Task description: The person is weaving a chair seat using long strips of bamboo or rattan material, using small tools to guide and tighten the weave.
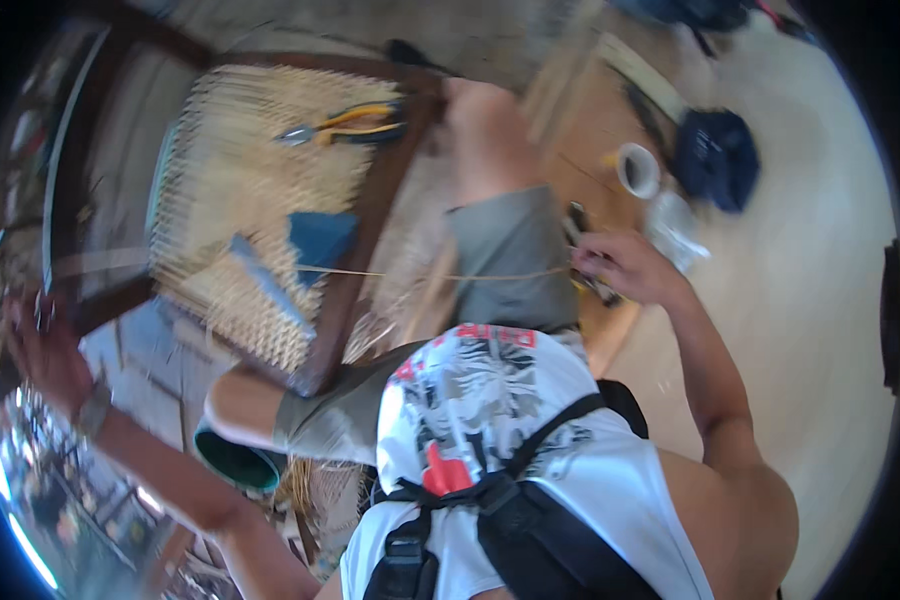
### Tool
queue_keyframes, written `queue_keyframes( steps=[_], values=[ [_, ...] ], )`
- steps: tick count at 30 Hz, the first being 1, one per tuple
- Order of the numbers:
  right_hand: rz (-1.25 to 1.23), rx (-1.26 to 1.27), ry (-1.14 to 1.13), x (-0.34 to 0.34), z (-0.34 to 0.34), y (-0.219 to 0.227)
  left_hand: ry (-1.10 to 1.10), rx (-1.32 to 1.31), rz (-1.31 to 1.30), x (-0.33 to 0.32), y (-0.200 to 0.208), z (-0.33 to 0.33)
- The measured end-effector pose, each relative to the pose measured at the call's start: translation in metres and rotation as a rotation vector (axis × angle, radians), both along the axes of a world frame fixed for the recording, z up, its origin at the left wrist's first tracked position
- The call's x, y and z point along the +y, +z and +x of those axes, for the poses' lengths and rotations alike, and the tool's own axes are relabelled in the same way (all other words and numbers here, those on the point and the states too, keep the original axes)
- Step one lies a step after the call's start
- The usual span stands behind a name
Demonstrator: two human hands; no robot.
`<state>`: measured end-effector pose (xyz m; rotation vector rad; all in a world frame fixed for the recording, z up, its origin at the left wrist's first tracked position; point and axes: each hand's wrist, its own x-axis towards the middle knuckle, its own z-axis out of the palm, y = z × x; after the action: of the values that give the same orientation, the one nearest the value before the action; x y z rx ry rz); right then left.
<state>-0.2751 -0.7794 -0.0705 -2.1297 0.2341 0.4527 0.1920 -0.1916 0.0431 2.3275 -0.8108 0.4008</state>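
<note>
A woven cane panel [225, 130] in a dark wooden frame [370, 235] leans across my lap. From it a thin cane strand [420, 274] runs right, over my shorts, to my right hand [625, 265], whose fingers are pinched on its end. Out at the far left, my left hand [48, 350] is beside the dark frame; motion smears its fingers, and whether it grips anything is unclear. Pliers with yellow and black handles [355, 122] lie on the weave. Below them are a dark blue flat piece [322, 240] and a long grey-blue tool [270, 285], its kind blurred.
On a wooden board to the right are a white roll [637, 170], a dark plastic bag [717, 160] and a clear plastic bag [675, 228]. Dark tools lie under my right hand. A green container [238, 458] stands below my left knee, beside loose cane strips [305, 490].
</note>
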Motion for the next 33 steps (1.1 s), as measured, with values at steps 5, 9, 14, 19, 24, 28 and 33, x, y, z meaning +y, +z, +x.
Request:
queue_keyframes(
  steps=[5, 9, 14, 19, 24, 28, 33],
  values=[
    [0.281, 0.204, -0.247, 0.03, 0.026, 0.006, 0.206, 0.349, -0.41, -0.083, 0.036, 0.01],
    [0.508, 0.171, -0.327, 0.05, 0.039, 0.008, 0.137, 0.941, 0.119, -0.096, -0.013, -0.05],
    [0.53, 0.157, -0.328, 0.067, 0.061, -0.001, -0.17, 0.691, 0.152, -0.186, -0.077, -0.182],
    [0.472, -0.021, -0.344, 0.064, 0.078, 0.009, -0.177, 0.414, 0.23, -0.22, -0.126, -0.188],
    [0.472, -0.139, -0.42, 0.052, 0.086, 0.019, 0.272, 0.214, -0.117, -0.248, -0.115, -0.133],
    [0.487, -0.214, -0.45, 0.077, 0.107, 0.028, 0.27, 0.376, 0.127, -0.243, -0.149, -0.101],
    [0.679, -0.305, -0.277, 0.136, 0.144, 0.041, 0.454, 0.053, 0.063, -0.233, -0.12, -0.159]
  ],
)
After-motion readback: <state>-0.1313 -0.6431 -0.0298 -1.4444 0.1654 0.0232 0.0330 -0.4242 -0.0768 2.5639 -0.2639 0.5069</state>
